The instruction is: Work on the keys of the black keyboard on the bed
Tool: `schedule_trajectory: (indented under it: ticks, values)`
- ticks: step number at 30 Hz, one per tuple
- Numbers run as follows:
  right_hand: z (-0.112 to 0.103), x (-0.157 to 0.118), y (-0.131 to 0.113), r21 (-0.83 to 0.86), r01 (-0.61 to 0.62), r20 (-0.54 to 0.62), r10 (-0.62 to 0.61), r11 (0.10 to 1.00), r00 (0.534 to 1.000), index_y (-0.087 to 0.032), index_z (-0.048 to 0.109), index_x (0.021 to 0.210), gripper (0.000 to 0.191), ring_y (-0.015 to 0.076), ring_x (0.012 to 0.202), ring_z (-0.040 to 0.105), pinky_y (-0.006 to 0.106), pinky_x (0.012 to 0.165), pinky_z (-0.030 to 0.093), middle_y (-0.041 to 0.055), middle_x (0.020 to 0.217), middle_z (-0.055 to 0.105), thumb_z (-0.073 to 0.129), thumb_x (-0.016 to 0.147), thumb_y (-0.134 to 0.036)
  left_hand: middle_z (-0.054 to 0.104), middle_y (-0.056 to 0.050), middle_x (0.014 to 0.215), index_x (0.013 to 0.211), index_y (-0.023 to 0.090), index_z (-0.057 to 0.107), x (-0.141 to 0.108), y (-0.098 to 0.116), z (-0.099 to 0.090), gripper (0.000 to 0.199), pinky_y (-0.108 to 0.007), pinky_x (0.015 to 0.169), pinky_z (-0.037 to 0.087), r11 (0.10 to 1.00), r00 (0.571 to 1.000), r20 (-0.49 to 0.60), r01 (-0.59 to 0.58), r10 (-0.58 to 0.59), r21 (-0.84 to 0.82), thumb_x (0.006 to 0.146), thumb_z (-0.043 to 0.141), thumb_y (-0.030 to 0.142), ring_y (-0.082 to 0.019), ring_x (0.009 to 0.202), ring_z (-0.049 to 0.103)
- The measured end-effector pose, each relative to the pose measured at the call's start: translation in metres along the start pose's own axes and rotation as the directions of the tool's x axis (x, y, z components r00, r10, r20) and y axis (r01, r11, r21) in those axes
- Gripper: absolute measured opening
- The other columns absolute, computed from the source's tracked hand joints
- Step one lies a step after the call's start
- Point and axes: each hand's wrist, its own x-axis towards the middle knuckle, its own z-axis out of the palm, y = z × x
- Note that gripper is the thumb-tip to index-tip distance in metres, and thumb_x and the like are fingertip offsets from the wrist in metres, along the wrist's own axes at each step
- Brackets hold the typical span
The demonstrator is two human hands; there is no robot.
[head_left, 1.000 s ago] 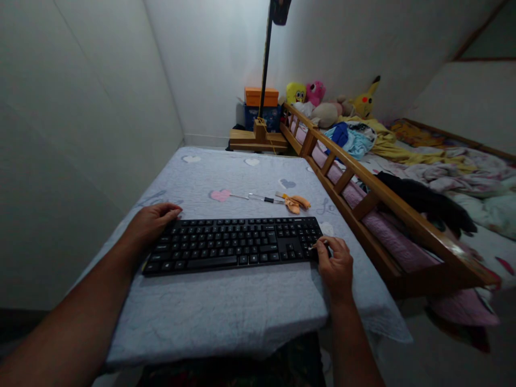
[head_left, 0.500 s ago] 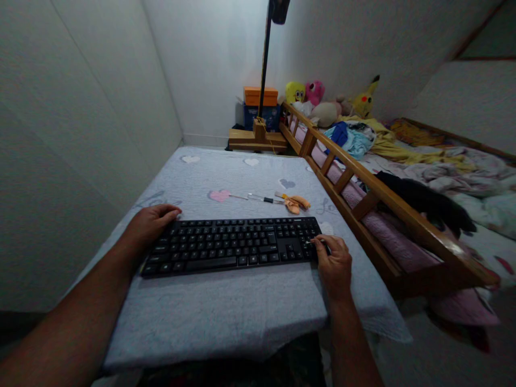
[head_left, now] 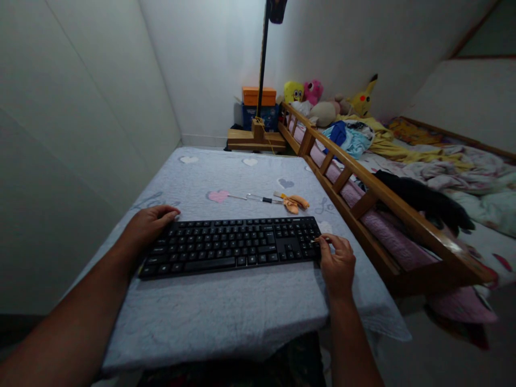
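Observation:
A black keyboard [head_left: 226,244] lies across the cloth-covered table in front of me. My left hand [head_left: 151,223] is closed around its left end, with the thumb by the far corner and the other fingers partly hidden. Over the number keys, my right hand [head_left: 337,259] pinches a thin stick with a pale tip, which looks like a cotton swab [head_left: 314,241]; the tip is at the keys. Beyond the keyboard lie a crumpled orange cloth [head_left: 296,203], a small brush with a yellow part [head_left: 279,194], a slim tool with a black grip [head_left: 266,200] and a thin rod [head_left: 237,197].
The table [head_left: 226,306] wears a pale cloth with heart prints. Along its right side runs a wooden bed rail [head_left: 363,185], with bedding and plush toys behind. A lamp stand [head_left: 258,129] and an orange box [head_left: 259,96] are at the far end. A wall stands left.
My right hand has shifted slightly to the right with the swab, its tip moving a little across the number keys. The left hand keeps its place on the keyboard.

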Motion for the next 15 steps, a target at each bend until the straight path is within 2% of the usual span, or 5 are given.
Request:
schedule_trajectory:
  ticks: [15]
  values:
    - [0.000,0.000,-0.009,0.033,0.074,0.057,-0.076,0.997,0.995,-0.021,0.070,0.083,0.018,0.0217,0.084,0.061,0.038,0.084,0.045,0.0038,0.081,0.068,0.060,0.090,-0.034,0.076,-0.005,0.094,0.100,0.018,0.071,0.001,-0.003,0.001,0.046,-0.030,0.075,0.046,1.000,1.000,0.004,0.002,-0.002,-0.011,0.073,0.056,0.052,-0.024,0.086,0.067]
